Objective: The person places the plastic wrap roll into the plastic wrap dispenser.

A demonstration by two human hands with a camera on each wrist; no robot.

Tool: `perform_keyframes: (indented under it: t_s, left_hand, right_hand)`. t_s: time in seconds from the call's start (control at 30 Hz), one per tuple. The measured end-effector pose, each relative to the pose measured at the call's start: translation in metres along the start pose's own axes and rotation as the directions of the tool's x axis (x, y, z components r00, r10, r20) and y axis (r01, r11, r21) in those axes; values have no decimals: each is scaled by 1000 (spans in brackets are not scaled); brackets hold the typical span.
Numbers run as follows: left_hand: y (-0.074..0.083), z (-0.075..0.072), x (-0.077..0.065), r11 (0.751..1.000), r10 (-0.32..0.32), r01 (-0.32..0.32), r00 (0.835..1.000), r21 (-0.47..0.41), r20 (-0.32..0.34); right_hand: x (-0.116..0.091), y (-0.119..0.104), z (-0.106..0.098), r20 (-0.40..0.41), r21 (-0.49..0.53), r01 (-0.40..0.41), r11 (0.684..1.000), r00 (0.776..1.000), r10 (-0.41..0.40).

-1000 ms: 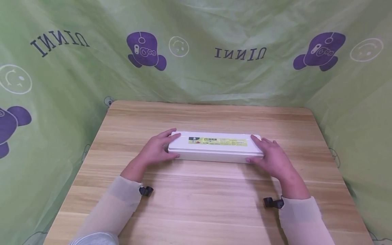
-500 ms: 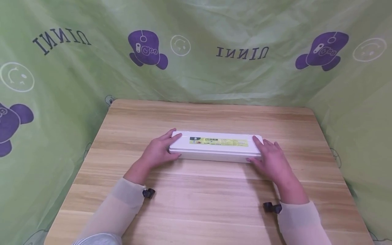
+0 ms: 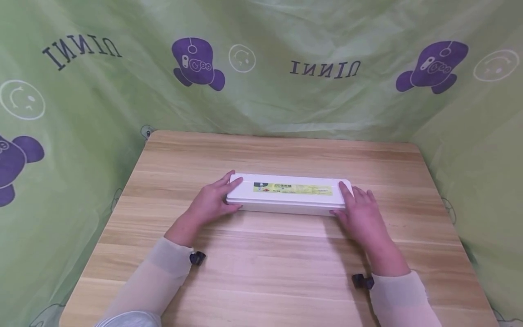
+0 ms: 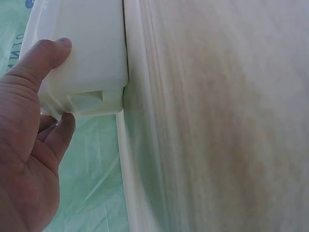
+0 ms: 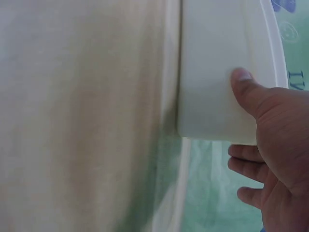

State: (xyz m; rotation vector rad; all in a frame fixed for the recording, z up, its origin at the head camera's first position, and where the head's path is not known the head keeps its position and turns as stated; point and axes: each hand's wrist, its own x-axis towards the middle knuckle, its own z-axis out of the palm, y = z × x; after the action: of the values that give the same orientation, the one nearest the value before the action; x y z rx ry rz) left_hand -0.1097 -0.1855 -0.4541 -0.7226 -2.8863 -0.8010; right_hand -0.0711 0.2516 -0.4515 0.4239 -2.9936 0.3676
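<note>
A long white cling film box (image 3: 286,205) with a yellow-green printed label (image 3: 292,189) rests flat on the wooden table, its lid closed. My left hand (image 3: 210,202) grips its left end, the thumb against the front face and an index finger on the lid. At the opposite end my right hand (image 3: 361,215) holds it likewise, thumb on the front and index finger on the lid. In the left wrist view the box end (image 4: 91,100) shows a recessed notch near the fingers. In the right wrist view several fingers (image 5: 248,162) extend past the box's end.
The wood-grain table (image 3: 265,268) has rounded far corners. Green curtains (image 3: 261,104) with purple cartoon prints hang behind it and at both sides. Small black wrist cameras (image 3: 198,258) sit at the cuffs.
Both hands keep their hold at the box's ends, and the box stays in nearly the same place. The right wrist has dropped slightly towards me; the head view has shifted a little.
</note>
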Motion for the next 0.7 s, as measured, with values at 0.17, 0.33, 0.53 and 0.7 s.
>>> perform_keyframes:
  t_s: [0.17,0.33,0.53,0.7]
  left_hand:
    - [0,0,-1,1000,-4,4,1000,-5,6]
    - [4,-3,-1,999,-27,28,999,-24,38]
    - [5,-6,-1,997,-62,66,994,-43,89]
    - [4,-5,0,997,-70,72,993,-24,100]
  right_hand:
    - [-3,-4,9,-20,35,-25,999,999,26]
    - [-6,-7,7,-1,76,-29,997,1000,29]
    - [-6,-8,1,60,124,-65,990,997,58]
    - [-5,-9,-4,79,130,-78,989,995,68]
